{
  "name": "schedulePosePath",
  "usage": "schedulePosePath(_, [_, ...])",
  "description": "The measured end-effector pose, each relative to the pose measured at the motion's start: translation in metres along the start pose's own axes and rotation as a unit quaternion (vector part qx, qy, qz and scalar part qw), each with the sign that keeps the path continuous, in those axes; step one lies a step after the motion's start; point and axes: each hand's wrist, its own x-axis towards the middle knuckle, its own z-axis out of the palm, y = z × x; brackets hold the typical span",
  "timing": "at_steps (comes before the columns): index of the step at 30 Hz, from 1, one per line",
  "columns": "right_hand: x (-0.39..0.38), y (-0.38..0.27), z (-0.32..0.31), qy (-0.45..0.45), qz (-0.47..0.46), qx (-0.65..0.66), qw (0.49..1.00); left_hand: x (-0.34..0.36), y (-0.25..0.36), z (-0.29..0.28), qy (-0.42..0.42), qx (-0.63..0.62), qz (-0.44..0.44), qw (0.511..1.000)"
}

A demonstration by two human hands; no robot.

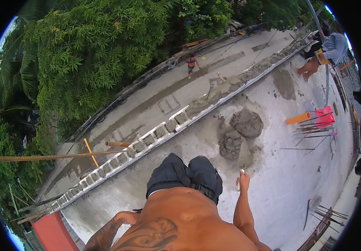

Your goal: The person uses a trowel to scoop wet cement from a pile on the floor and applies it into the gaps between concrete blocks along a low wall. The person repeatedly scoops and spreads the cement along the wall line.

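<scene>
My right hand (243, 183) is wrapped round the pale handle of a trowel. The grey, pointed trowel blade (245, 155) reaches away from me to the edge of a wet mortar heap (231, 145). Touching that heap on its far side is a second rounded mortar heap (247, 123). My left hand (128, 217) is at my left hip, its fingers mostly hidden against my side. Ahead of me runs a low row of hollow concrete blocks (149, 139); mortar shows in several of their cells, and wet mortar (226, 86) covers the row's farther stretch.
Beyond the blocks lies a street far below with a walking person (192, 65). A rusty steel bar (55, 157) crosses at left. To the right are an orange pipe (298, 118), a pink bag (325, 117) and upright rebar (327, 217). Another person (333, 48) sits at far right.
</scene>
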Motion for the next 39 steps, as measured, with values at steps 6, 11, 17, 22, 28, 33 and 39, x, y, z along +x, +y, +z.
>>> schedulePosePath(6, [0.037, 0.041, 0.012, -0.004, 0.018, -0.039, 0.999, -0.009, -0.007, -0.014, -0.017, -0.012, -0.033, 0.999])
schedulePosePath(11, [0.059, 0.063, 0.043, 0.071, 0.091, 0.112, 0.987, -0.027, 0.056, -0.051, -0.065, 0.018, -0.194, 0.979])
schedulePosePath(17, [0.044, 0.058, 0.062, 0.053, 0.081, 0.129, 0.987, 0.011, 0.088, -0.085, -0.007, 0.264, -0.057, 0.963])
schedulePosePath(22, [0.015, 0.051, 0.047, 0.040, 0.078, 0.070, 0.994, 0.021, 0.054, -0.097, -0.043, 0.111, -0.022, 0.993])
schedulePosePath(28, [-0.009, 0.063, 0.020, 0.102, 0.101, 0.030, 0.989, 0.045, 0.120, -0.128, 0.021, 0.093, -0.049, 0.994])
schedulePosePath(33, [-0.016, 0.067, 0.006, 0.134, 0.120, -0.003, 0.984, 0.054, 0.165, -0.145, 0.050, 0.088, -0.052, 0.994])
schedulePosePath(39, [-0.007, 0.060, 0.018, 0.107, 0.107, 0.018, 0.988, 0.065, 0.185, -0.160, 0.059, 0.076, -0.054, 0.994])
